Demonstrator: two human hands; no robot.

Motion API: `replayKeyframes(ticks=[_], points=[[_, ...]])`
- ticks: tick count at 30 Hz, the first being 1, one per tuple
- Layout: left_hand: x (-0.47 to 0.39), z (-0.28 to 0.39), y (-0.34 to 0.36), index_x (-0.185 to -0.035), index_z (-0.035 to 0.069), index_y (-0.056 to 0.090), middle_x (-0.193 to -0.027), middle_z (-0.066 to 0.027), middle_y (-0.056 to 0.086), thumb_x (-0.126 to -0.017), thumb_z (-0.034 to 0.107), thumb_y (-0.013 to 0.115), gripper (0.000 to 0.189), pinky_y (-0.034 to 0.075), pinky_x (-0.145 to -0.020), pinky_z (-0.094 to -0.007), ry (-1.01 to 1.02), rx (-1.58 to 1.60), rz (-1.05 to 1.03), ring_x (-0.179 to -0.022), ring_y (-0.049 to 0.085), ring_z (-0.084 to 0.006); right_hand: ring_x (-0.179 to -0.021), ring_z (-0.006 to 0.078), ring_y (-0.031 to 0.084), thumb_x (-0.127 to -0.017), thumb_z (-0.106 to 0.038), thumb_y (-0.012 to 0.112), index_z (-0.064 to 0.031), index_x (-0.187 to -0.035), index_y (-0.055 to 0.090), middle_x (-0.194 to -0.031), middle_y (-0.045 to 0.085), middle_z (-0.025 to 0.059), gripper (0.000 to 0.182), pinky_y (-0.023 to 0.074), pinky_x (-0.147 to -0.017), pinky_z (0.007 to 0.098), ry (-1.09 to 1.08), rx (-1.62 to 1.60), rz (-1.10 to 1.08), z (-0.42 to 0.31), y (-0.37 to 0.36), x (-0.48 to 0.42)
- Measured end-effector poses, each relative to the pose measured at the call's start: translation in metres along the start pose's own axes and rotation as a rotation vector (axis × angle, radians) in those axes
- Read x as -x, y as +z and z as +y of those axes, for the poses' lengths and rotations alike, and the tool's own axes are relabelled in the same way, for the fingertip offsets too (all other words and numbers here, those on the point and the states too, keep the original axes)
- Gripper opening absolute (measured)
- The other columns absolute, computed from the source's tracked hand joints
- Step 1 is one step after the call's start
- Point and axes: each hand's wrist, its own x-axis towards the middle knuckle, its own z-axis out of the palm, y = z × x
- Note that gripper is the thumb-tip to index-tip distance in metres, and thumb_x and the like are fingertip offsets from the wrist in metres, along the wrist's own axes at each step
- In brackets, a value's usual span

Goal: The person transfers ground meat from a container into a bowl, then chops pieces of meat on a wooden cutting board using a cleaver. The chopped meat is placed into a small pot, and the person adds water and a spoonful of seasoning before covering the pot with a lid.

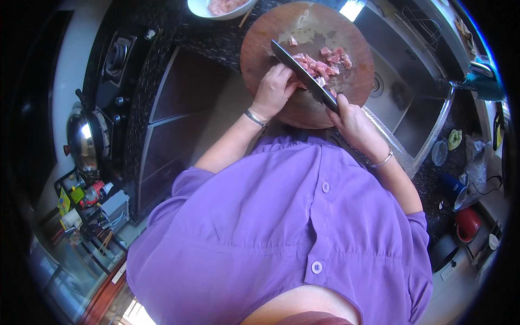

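Observation:
My right hand (357,122) grips the handle of a dark-bladed kitchen knife (302,74), which slants across the round wooden chopping board (264,36). Close against the near side of the blade, my left hand (274,87) has its fingers bent over raw meat, most of it hidden beneath them. Beyond the blade lies a heap of diced pink meat (313,65). A few more cubes (337,56) rest to its right, and a single piece (293,41) sits apart near the knife's tip. Wet dark stains mark the board's middle.
At the top, a white bowl (221,15) holds pale raw meat. A steel sink (384,109) adjoins the board on the right. Left are a gas burner (118,59) and a lidded metal wok (83,136). A red mug (467,225) and blue cup (451,191) stand on the right counter.

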Motion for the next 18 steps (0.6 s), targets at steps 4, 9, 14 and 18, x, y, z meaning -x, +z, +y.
replayKeyframes(ticks=[4, 9, 14, 18], points=[[-0.005, 0.004, -0.003, -0.104, 0.003, 0.061, -0.101, -0.0143, 0.061, -0.076, 0.006, 0.068, 0.028, 0.047, -0.084, -0.0435, -0.049, 0.05, -0.037, -0.097, 0.057, -0.0354, -0.076, 0.0474, 0.062, -0.092, -0.022, 0.057, 0.0022, -0.101, 0.043, -0.076, 0.062, 0.0301, 0.029, 0.0492, -0.068, 0.0546, 0.037, -0.027, 0.092, -0.002, 0.027, -0.021], [0.004, 0.0, -0.005, -0.103, 0.004, 0.061, -0.1, -0.0148, 0.06, -0.077, 0.009, 0.069, 0.028, 0.047, -0.082, -0.042, 0.037, -0.065, -0.052, -0.095, 0.058, -0.0339, -0.075, 0.0481, 0.06, -0.093, -0.02, 0.058, -0.0011, -0.098, 0.044, -0.077, 0.062, 0.0288, 0.024, 0.0467, -0.062, 0.0531, -0.055, -0.103, 0.18, 0.007, 0.04, -0.043], [0.032, 0.002, -0.016, -0.102, 0.005, 0.06, -0.097, -0.0165, 0.058, -0.079, 0.011, 0.07, 0.026, 0.047, -0.079, -0.0435, -0.096, -0.085, 0.088, -0.091, 0.058, -0.0353, -0.073, 0.0467, 0.06, -0.092, -0.022, 0.058, -0.0004, -0.099, 0.045, -0.076, 0.063, 0.0268, 0.026, 0.0473, -0.066, 0.054, -0.106, 0.004, 0.138, 0.0, 0.001, -0.008], [0.04, 0.0, -0.01, -0.096, 0.005, 0.058, -0.091, -0.0157, 0.057, -0.081, 0.007, 0.066, 0.017, 0.048, -0.075, -0.0449, -0.133, -0.114, 0.05, -0.086, 0.058, -0.0371, -0.072, 0.0458, 0.061, -0.091, -0.021, 0.058, -0.0005, -0.097, 0.045, -0.074, 0.062, 0.026, 0.025, 0.0471, -0.064, 0.0539, -0.162, 0.076, 0.051, -0.002, -0.002, 0.007]])
